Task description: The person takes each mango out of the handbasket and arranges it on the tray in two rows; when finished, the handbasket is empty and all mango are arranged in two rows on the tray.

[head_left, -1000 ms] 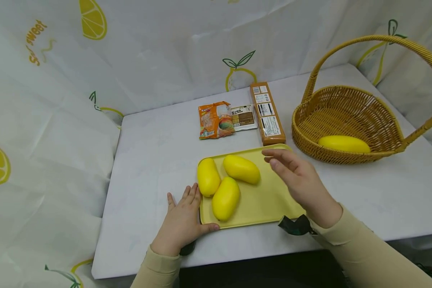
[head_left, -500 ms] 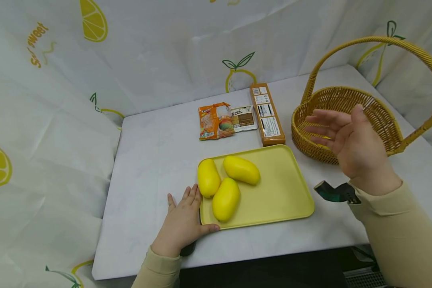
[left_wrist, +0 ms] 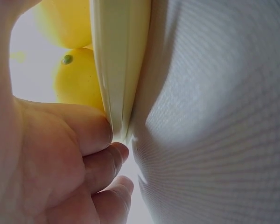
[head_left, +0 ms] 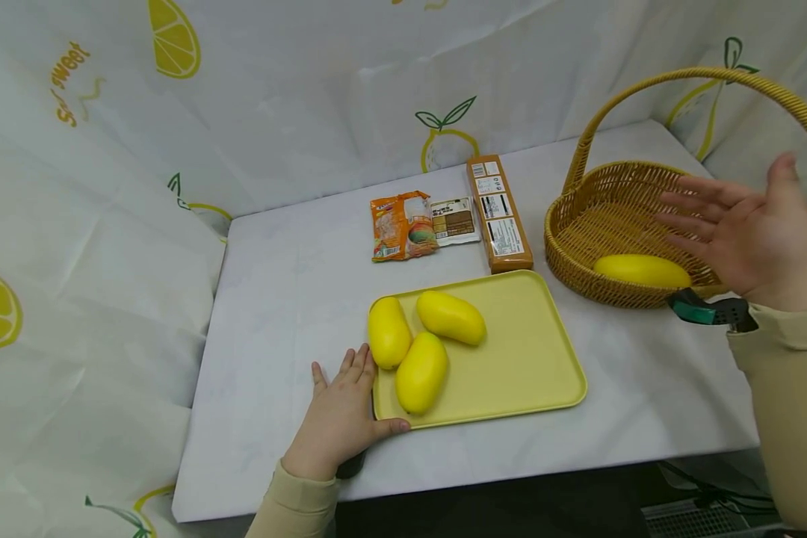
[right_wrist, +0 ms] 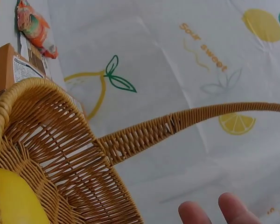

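My left hand [head_left: 339, 418] rests at the left edge of a yellow tray [head_left: 518, 373], its straight fingers along the rim and the thumb at the near corner. Three yellow mangoes lie on the tray's left half: one [head_left: 389, 332] at the edge, one [head_left: 451, 317] farther back, one [head_left: 422, 373] in front. A wicker basket [head_left: 578, 246] with a tall handle stands at the right, with another mango [head_left: 642, 270] inside it. Fingers spread and palm showing, my right hand [head_left: 760, 235] is above the basket's right side and holds nothing.
Behind the tray lie an orange snack packet [head_left: 403, 226], a white and brown packet [head_left: 455, 220] and a long brown box [head_left: 500, 213]. A patterned white curtain [head_left: 309, 90] hangs behind the table [head_left: 276, 299], whose front edge is near me.
My right hand has moved right from over the tray, across the basket, to its right side. The mango in the basket was briefly covered by it. My left hand has stayed put.
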Available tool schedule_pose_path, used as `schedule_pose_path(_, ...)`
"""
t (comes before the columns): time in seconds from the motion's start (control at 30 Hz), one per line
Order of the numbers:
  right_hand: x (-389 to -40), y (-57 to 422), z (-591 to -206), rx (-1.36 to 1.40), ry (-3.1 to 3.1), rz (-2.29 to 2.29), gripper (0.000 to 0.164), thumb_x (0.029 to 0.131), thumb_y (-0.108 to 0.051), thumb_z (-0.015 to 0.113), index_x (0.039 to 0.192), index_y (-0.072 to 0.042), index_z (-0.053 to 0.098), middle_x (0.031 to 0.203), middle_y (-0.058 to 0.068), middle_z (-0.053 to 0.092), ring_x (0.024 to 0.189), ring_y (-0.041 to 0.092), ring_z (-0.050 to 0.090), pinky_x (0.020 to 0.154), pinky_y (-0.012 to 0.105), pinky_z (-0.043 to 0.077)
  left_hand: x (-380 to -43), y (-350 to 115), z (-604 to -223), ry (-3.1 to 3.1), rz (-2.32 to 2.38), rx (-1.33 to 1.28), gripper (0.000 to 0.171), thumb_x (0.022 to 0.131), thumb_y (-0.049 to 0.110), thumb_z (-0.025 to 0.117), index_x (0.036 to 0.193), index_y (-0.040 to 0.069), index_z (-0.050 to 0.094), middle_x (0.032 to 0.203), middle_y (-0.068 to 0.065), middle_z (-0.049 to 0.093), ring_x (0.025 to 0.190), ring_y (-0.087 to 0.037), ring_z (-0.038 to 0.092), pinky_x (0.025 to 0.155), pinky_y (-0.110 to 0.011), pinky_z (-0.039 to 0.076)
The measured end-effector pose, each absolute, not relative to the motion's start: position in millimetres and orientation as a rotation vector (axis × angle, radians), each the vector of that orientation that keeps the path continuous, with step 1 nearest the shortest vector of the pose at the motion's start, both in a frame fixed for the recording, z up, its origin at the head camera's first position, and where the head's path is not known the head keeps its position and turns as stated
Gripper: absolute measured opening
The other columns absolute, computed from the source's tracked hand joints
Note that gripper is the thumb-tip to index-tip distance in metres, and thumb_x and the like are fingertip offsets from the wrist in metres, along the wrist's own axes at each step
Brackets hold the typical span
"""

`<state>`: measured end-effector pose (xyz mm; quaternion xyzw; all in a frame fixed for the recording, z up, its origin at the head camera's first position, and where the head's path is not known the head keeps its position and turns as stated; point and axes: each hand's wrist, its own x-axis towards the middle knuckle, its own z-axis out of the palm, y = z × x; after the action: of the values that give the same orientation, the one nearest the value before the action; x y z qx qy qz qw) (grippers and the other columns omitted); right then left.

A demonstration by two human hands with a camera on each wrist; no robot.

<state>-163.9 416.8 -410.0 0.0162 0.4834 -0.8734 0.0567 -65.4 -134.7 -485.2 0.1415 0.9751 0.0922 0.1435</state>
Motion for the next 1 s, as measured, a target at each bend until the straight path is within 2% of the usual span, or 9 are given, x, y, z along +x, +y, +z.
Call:
schedule_pose_path(0.13, -166, 420, -411, 0.239, 1.654, -2.504, 0.084, 0.108, -0.077, 0.014, 0.144, -0.028, 0.072, 0.137, -0.018, 0.071, 0.165, 0.014, 0.027, 0.135, 0.035, -0.018, -66, -135, -484, 2.808, 0.27, 0.4, 0.132, 0.081, 0.083, 0.08, 0.172, -0.001, 0.032, 0.183, -0.016, 0.024, 0.169, -0.039, 0.025, 0.123, -0.089, 0.005)
schedule_pose_path(0.23, -167, 418, -410, 0.414, 1.77, -2.348, 0.079, 0.104, -0.082, 0.013, 0.134, -0.041, 0.073, 0.155, -0.024, 0.056, 0.171, 0.01, 0.005, 0.132, 0.044, -0.026, -65, -135, -485, 2.807, 0.274, 0.398, 0.132, 0.081, 0.083, 0.08, 0.172, -0.001, 0.033, 0.183, -0.016, 0.024, 0.169, -0.039, 0.025, 0.123, -0.09, 0.005)
schedule_pose_path(0.37, -169, 420, -410, 0.572, 1.691, -2.245, 0.077, 0.097, -0.089, 0.011, 0.126, -0.048, 0.069, 0.176, -0.029, 0.018, 0.167, 0.001, -0.013, 0.131, 0.046, -0.029, -65, -134, -485, 2.802, 0.268, 0.4, 0.132, 0.082, 0.084, 0.079, 0.172, -0.001, 0.033, 0.183, -0.016, 0.024, 0.169, -0.04, 0.025, 0.122, -0.09, 0.005)
schedule_pose_path(0.47, -172, 423, -408, 0.617, 1.635, -2.184, 0.079, 0.094, -0.091, 0.006, 0.12, -0.051, 0.068, 0.179, -0.028, 0.006, 0.167, 0.001, -0.015, 0.13, 0.046, -0.03, -65, -133, -485, 2.803, 0.264, 0.402, 0.131, 0.082, 0.084, 0.079, 0.171, -0.001, 0.033, 0.183, -0.016, 0.024, 0.169, -0.04, 0.026, 0.122, -0.091, 0.006)
schedule_pose_path(0.53, -175, 425, -407, 0.606, 1.68, -2.084, 0.08, 0.092, -0.092, 0.002, 0.135, -0.057, 0.059, 0.178, -0.031, 0.0, 0.168, 0.004, -0.017, 0.132, 0.049, -0.026, -65, -133, -484, 2.806, 0.262, 0.401, 0.131, 0.082, 0.084, 0.079, 0.171, -0.001, 0.034, 0.182, -0.016, 0.024, 0.169, -0.04, 0.026, 0.122, -0.09, 0.006)
schedule_pose_path(0.6, -179, 425, -406, 0.574, 1.688, -2.013, 0.085, 0.091, -0.092, -0.001, 0.16, -0.06, 0.037, 0.177, -0.031, -0.007, 0.169, 0.009, -0.019, 0.132, 0.051, -0.024, -65, -133, -484, 2.808, 0.258, 0.4, 0.131, 0.082, 0.084, 0.079, 0.171, -0.001, 0.034, 0.182, -0.016, 0.024, 0.169, -0.04, 0.026, 0.122, -0.09, 0.006)
schedule_pose_path(0.7, -186, 425, -407, 0.509, 1.666, -1.955, 0.096, 0.091, -0.091, -0.003, 0.174, -0.044, -0.009, 0.179, -0.022, -0.017, 0.169, 0.016, -0.024, 0.135, 0.051, -0.021, -65, -134, -484, 2.808, 0.257, 0.397, 0.131, 0.082, 0.084, 0.079, 0.171, -0.001, 0.033, 0.182, -0.016, 0.024, 0.169, -0.04, 0.026, 0.122, -0.09, 0.007)
schedule_pose_path(0.9, -201, 425, -417, 0.369, 1.578, -1.904, 0.093, 0.096, -0.086, -0.003, 0.173, -0.036, -0.021, 0.179, -0.003, -0.032, 0.167, 0.03, -0.03, 0.135, 0.055, -0.019, -65, -134, -484, 2.802, 0.266, 0.392, 0.132, 0.082, 0.084, 0.079, 0.172, -0.001, 0.032, 0.183, -0.016, 0.024, 0.169, -0.041, 0.026, 0.122, -0.09, 0.006)
schedule_pose_path(1.0, -209, 420, -422, 0.282, 1.609, -1.822, 0.096, 0.098, -0.083, -0.006, 0.17, -0.025, -0.031, 0.177, 0.007, -0.037, 0.166, 0.038, -0.031, 0.134, 0.061, -0.018, -64, -134, -484, 2.802, 0.262, 0.395, 0.132, 0.082, 0.084, 0.078, 0.172, -0.001, 0.032, 0.183, -0.016, 0.024, 0.169, -0.041, 0.026, 0.122, -0.09, 0.006)
